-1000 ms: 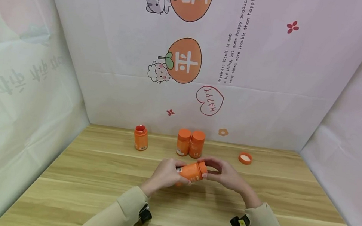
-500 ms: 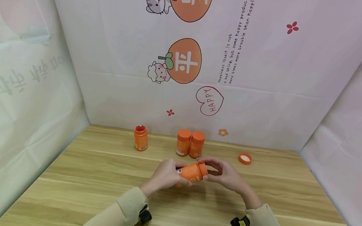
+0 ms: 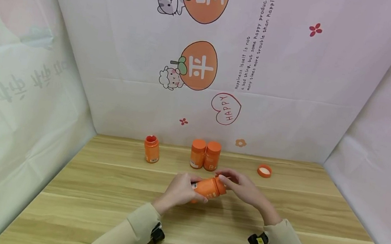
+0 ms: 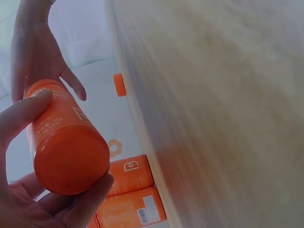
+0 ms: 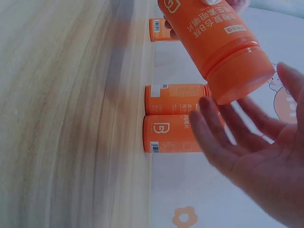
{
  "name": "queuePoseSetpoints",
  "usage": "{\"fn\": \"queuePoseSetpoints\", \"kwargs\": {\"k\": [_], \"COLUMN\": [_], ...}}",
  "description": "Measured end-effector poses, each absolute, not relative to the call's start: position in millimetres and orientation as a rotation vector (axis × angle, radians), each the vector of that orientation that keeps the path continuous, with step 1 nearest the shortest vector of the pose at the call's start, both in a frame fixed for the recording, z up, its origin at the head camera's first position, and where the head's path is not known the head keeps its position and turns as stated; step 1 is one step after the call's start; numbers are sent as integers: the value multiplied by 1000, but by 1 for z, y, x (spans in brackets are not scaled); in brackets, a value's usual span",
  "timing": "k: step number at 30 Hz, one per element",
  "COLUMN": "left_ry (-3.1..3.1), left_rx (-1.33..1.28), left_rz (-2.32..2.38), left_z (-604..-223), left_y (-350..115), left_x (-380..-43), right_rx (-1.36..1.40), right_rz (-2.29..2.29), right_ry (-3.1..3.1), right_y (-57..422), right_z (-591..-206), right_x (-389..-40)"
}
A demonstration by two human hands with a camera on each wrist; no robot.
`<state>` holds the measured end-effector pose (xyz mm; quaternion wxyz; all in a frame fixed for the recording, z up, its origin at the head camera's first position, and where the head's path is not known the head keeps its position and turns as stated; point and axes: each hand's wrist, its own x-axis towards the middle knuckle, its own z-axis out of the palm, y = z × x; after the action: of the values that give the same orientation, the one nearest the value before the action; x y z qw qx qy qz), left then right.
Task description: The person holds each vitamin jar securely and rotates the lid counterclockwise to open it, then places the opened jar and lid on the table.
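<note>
The head view looks down from above toward the far edge of the surface [image 3: 204, 233], while both wrist views, close and sideways, share the held bottle [image 4: 64, 130] and two standing bottles [image 5: 173, 108].

small booth [image 3: 52, 120], wood-grain table [image 3: 203, 237], white sheets [image 3: 294, 89] on three sides, printed with cartoon fruits [image 3: 199, 67]

Tilted orange plastic screw-top bottle [image 4: 71, 128]: "36g (0.6g×60)", a B-shaped logo, Chinese product name ending 咀嚼片. Behind it, two capped orange cylindrical bottles [image 5: 173, 129]: same B logo, barcodes; fine print illegible from here. Above and behind it, white printed wall sheet [image 3: 132, 69]: "HAPPY" in a red heart outline [image 3: 225, 108]; 平 on an orange round fruit drawing [image 3: 199, 65]; slanting black lines, "Happiness itself is not a bad thing".
</note>
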<state>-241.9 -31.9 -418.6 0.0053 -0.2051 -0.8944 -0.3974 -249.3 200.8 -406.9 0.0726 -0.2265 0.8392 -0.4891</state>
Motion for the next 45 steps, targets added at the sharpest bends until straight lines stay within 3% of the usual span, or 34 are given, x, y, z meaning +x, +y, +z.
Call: {"fn": "queuePoseSetpoints", "kwargs": {"k": [18, 45], "left_ry": [-2772, -2798], "left_rx": [-617, -604], "left_rz": [-1233, -1228], "left_z": [-417, -415], "left_y": [-33, -35], "left_x": [-242, -242], "right_rx": [-292, -464], "right_rz": [-1444, -1514], "right_ry": [2551, 2450], "right_y": [186, 194], "right_z": [-401, -397], "right_x": [-244, -241]}}
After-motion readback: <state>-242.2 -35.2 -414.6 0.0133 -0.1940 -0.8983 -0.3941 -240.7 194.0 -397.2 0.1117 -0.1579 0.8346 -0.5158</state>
